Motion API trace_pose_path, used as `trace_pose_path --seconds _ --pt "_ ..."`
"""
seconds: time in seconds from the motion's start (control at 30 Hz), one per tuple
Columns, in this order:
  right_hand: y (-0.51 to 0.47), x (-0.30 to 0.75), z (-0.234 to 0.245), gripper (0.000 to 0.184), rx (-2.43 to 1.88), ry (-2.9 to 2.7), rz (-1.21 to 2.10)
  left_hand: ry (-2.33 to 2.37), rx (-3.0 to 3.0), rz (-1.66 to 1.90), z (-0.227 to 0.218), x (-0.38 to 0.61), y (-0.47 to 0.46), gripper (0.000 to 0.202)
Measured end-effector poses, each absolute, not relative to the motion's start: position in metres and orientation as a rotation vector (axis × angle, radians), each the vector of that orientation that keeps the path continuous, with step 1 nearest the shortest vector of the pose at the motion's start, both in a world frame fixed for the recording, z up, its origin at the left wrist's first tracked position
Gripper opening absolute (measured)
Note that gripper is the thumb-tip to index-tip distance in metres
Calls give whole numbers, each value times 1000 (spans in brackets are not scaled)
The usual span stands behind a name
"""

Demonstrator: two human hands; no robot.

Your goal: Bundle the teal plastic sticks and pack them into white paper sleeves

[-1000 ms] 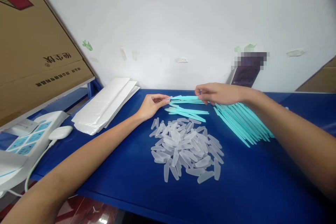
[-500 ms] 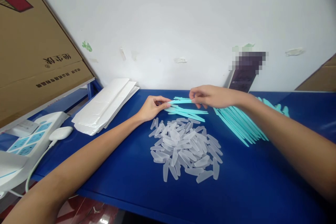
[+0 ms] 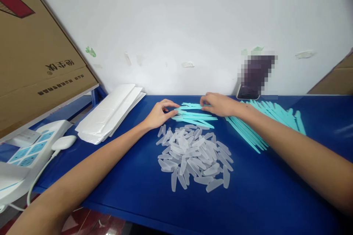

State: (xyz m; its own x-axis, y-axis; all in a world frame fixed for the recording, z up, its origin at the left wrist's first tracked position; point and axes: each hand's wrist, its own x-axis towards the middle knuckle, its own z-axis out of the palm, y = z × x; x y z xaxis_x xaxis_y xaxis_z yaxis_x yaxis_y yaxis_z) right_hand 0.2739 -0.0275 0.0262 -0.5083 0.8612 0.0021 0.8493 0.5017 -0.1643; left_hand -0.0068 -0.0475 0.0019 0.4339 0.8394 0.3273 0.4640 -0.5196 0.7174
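Note:
A small pile of slim turquoise sticks that look like eyebrow razors point(image 3: 195, 117) lies between my hands on the blue table point(image 3: 132, 183). My left hand point(image 3: 160, 114) has its thumb and forefinger around the left ends of the upper razors. At their right ends my right hand point(image 3: 217, 103) pinches with curled fingers; how many it holds is hidden. Just in front lies a heap of frosted, translucent covers point(image 3: 193, 154). A larger row of turquoise razors point(image 3: 245, 134) is fanned out under my right forearm, which hides part of it.
White plastic bags point(image 3: 107, 114) lie stacked at the left back. Beside them are a power strip point(image 3: 33, 150) and a white plug with a cable point(image 3: 64, 142). A phone point(image 3: 248, 91) leans on the wall at the right back. A large cardboard box point(image 3: 35, 51) stands at far left.
The razors between my hands have been lowered onto the small pile and lie more level. My right hand has come down slightly, its fingers more curled. The camera view has shifted slightly.

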Motion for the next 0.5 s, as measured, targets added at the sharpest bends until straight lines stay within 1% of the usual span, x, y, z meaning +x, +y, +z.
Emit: trace_pose_path --seconds 0.1,0.23,0.37,0.5 --pt "-26 273 24 21 -1517 -2652 337 1037 2229 946 7 -5 -56 23" --pt "-30 269 32 21 -1603 -2620 469 906 2412 739 12 -2 -66 25" --pt "-34 266 36 22 -1620 -2618 438 825 2552 512 13 0 -70 28" --pt "-35 266 36 22 -1604 -2636 452 836 2641 435 13 2 -72 28"
